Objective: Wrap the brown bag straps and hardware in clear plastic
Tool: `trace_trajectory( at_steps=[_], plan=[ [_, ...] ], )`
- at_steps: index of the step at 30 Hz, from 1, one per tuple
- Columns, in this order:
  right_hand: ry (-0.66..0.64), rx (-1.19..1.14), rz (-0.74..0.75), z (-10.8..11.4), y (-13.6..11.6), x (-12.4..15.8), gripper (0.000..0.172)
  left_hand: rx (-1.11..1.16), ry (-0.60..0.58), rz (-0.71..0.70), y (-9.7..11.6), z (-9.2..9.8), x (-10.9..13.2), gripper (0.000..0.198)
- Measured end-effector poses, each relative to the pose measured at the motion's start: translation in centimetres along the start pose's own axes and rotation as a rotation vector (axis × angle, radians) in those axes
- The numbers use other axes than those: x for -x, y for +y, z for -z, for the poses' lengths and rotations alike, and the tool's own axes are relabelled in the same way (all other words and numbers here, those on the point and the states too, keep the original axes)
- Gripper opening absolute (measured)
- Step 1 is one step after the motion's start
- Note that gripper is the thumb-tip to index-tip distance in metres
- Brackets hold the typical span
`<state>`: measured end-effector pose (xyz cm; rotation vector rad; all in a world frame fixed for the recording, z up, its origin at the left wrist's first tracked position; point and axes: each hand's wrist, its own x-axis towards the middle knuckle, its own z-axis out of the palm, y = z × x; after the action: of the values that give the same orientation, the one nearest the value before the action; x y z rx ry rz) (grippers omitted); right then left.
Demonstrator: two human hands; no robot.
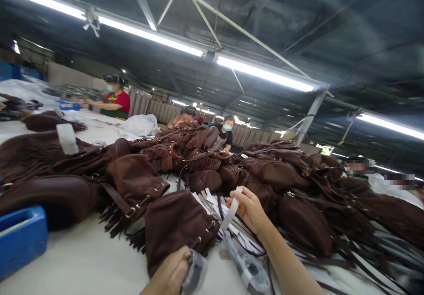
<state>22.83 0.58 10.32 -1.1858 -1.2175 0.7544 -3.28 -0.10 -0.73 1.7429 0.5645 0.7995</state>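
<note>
My right hand (250, 209) pinches the upper end of a pale, translucent strip (230, 215) that hangs down toward the table. Below it lies a coil of clear wrapping (253, 273) around something dark. My left hand (174, 268) is closed on a metal fitting with a plastic-wrapped piece (195, 270) at its side; what is inside the wrap cannot be made out. Just beyond that hand, a dark brown drawstring bag (179, 224) with gold eyelets rests on the white table (92, 259). Many loose white strips (243, 237) lie beside the bag.
A large heap of brown fringed bags (198, 149) spreads across the table. At the left edge stands a blue bin (23, 237). A white roll (67, 138) sits on the bags. Several people work farther back, one in a red shirt (121, 103).
</note>
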Motion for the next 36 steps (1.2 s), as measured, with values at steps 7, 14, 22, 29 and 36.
trace_trajectory(
  at_steps=[7,14,22,29,36],
  plan=[
    [-0.146,0.384,-0.087,-2.5,-1.2,11.6,0.043,-0.127,0.061,-0.068,2.6,-1.2,0.9,0.028],
    [-0.056,0.394,-0.216,-2.2,0.0,18.3,0.042,-0.822,0.025,0.000,3.4,-3.4,1.6,0.017],
    [0.048,0.938,0.312,-5.5,1.2,19.5,0.042,-1.025,-0.064,-0.159,3.5,-6.2,1.8,0.018],
    [0.022,1.269,0.637,-6.8,2.9,18.6,0.029,-0.877,-0.071,-0.095,4.0,-6.0,2.3,0.017],
    [-0.003,1.267,0.991,-5.5,1.5,17.0,0.027,0.100,-0.419,0.153,5.3,-0.7,0.7,0.028]
  ],
)
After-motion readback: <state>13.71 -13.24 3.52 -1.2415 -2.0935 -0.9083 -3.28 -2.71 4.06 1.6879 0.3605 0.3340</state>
